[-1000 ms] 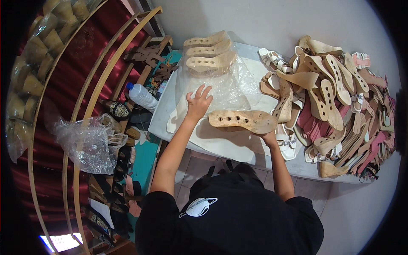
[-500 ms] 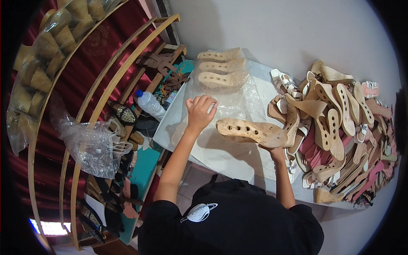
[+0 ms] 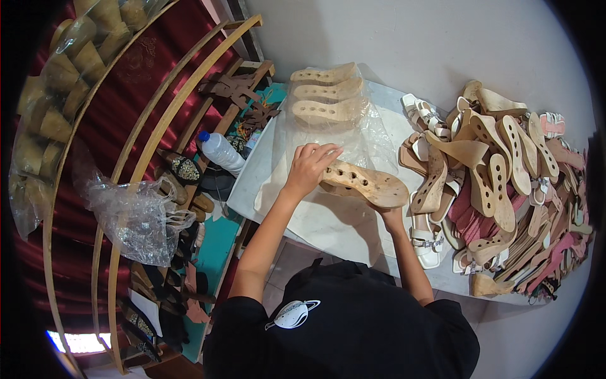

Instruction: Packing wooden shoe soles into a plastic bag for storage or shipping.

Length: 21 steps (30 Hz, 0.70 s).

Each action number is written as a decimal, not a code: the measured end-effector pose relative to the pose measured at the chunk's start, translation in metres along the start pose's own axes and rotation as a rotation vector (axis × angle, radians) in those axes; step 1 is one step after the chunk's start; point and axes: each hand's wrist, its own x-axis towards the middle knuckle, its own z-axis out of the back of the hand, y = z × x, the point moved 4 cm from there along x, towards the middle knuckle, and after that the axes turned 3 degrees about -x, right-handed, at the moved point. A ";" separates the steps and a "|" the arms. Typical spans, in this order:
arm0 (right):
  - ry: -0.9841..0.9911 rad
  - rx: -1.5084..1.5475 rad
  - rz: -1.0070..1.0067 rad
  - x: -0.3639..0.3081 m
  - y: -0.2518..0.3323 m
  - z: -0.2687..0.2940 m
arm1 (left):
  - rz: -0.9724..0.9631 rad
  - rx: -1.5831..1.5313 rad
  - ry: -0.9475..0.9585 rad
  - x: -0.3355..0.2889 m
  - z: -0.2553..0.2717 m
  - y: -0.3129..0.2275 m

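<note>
In front of me, above the white table sheet, is a pale wooden wedge shoe sole (image 3: 372, 184) with a row of dark holes along its side. My right hand (image 3: 389, 216) grips it from below at the thick end; most of those fingers are hidden under the wood. Around the other end, my left hand (image 3: 310, 167) has its fingers bent over the edge, the thumb out of sight. Just beyond, a clear plastic bag (image 3: 372, 142) lies with several similar wooden soles (image 3: 328, 110) lined up in its far part.
To the right spreads a heap of wooden soles (image 3: 499, 170), white sandals (image 3: 427, 243) and pink and brown strips. A water bottle (image 3: 221, 153) stands at the table's left edge. Farther left, a curved wooden rack (image 3: 161, 114) carries a crumpled plastic bag (image 3: 142, 221) and shoes.
My left hand has moved right and down onto the end of the wooden sole. My right hand has brought the sole slightly left.
</note>
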 end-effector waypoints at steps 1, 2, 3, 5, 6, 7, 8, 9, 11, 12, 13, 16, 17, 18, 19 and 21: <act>-0.003 -0.033 0.010 0.002 0.000 -0.003 | -0.001 0.002 0.000 -0.001 0.000 -0.001; -0.005 -0.067 0.020 0.004 -0.001 -0.007 | 0.003 -0.003 0.029 -0.001 -0.001 -0.002; -0.022 -0.050 0.031 0.006 -0.004 -0.010 | 0.005 -0.010 0.059 -0.001 -0.002 -0.003; -0.015 -0.024 0.035 0.012 -0.009 -0.015 | -0.010 0.007 0.056 0.000 -0.001 -0.006; -0.003 0.001 0.038 0.016 -0.010 -0.018 | -0.020 0.026 0.053 0.000 -0.001 -0.007; -0.002 0.001 0.039 0.020 -0.011 -0.021 | -0.020 0.027 0.052 0.001 0.000 -0.008; 0.003 -0.001 0.054 0.024 -0.011 -0.025 | -0.011 0.028 0.048 0.001 0.000 -0.008; 0.005 -0.003 0.070 0.029 -0.012 -0.027 | -0.002 0.028 0.044 0.001 0.000 -0.009; -0.012 0.004 0.101 0.040 -0.015 -0.033 | -0.001 0.038 0.033 0.003 0.000 -0.012; -0.027 0.011 0.129 0.044 -0.014 -0.036 | 0.005 0.048 0.025 0.002 0.000 -0.013; -0.024 0.011 0.125 0.049 -0.014 -0.040 | 0.008 0.048 0.028 0.002 -0.001 -0.014; -0.024 0.000 0.167 0.069 -0.014 -0.048 | 0.043 0.033 0.024 0.002 -0.004 -0.013; -0.001 -0.007 0.162 0.076 -0.015 -0.051 | 0.039 0.041 0.012 0.002 -0.005 -0.014; 0.021 -0.015 0.157 0.081 -0.016 -0.054 | 0.036 0.049 0.000 0.001 -0.005 -0.015; 0.023 -0.013 0.156 0.086 -0.017 -0.055 | 0.037 0.051 0.001 0.001 -0.006 -0.015; 0.102 0.041 0.057 0.096 -0.023 -0.058 | 0.075 0.025 -0.009 0.001 -0.007 -0.016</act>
